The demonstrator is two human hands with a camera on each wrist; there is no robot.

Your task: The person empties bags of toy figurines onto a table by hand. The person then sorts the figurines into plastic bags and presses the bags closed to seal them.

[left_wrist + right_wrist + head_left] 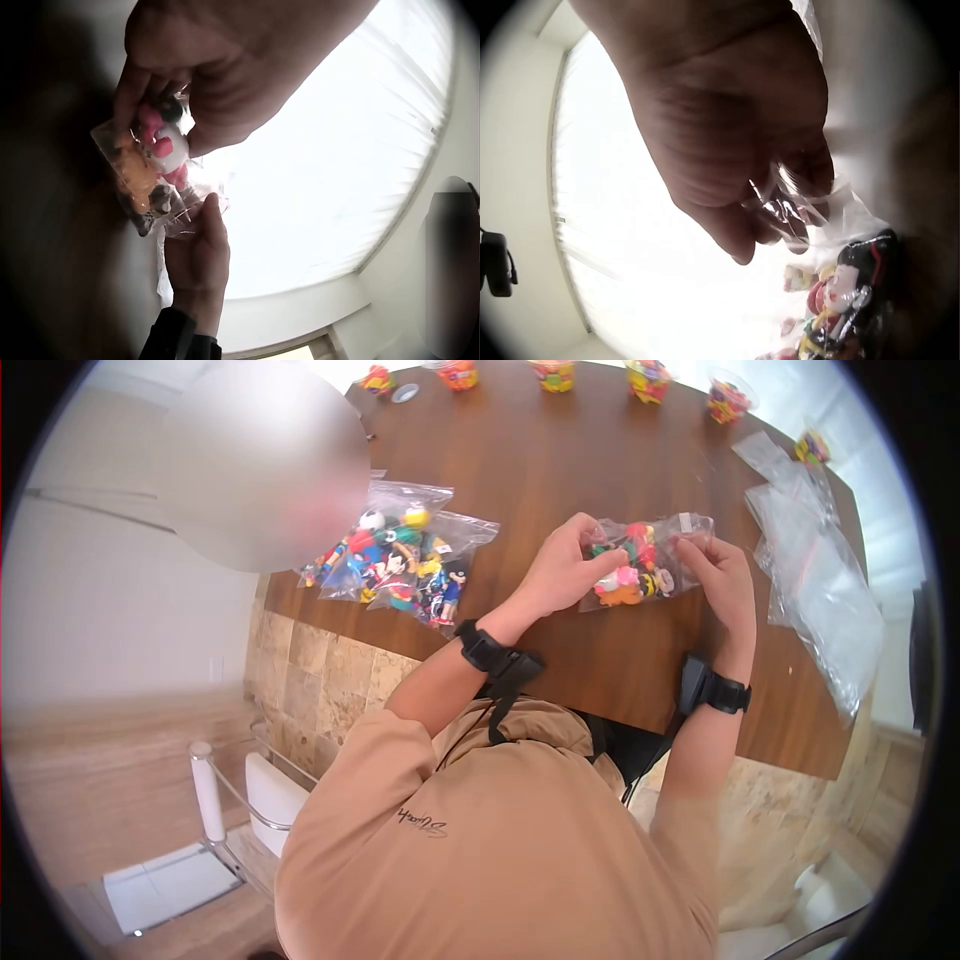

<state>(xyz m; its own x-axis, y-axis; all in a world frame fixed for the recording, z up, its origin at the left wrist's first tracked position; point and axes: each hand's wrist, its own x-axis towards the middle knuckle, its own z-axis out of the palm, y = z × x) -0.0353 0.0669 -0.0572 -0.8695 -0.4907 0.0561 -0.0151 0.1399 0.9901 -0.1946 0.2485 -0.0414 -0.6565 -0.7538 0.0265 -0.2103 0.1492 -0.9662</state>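
Small coloured toy figures fill a clear plastic bag [640, 555] held just over the brown table [600, 470]. My left hand [562, 572] grips the bag's left side, thumb laid across it. At the opposite end, my right hand [724, 578] pinches the plastic between thumb and fingers. In the left wrist view, a white and pink figure [171, 150] and an orange one [136, 176] show through the bag beneath the left hand. Gathered plastic shows at the fingers of the right hand [727, 120] in the right wrist view, with a black-clad figure [847, 289] below.
More clear bags of toy figures [400, 565] lie to the left. Flat clear plastic bags [815, 580] are spread along the right edge. Several cups of colourful pieces [552, 374] line the far edge, near a small round lid [404, 393]. A blurred person's head [265, 465] is at left.
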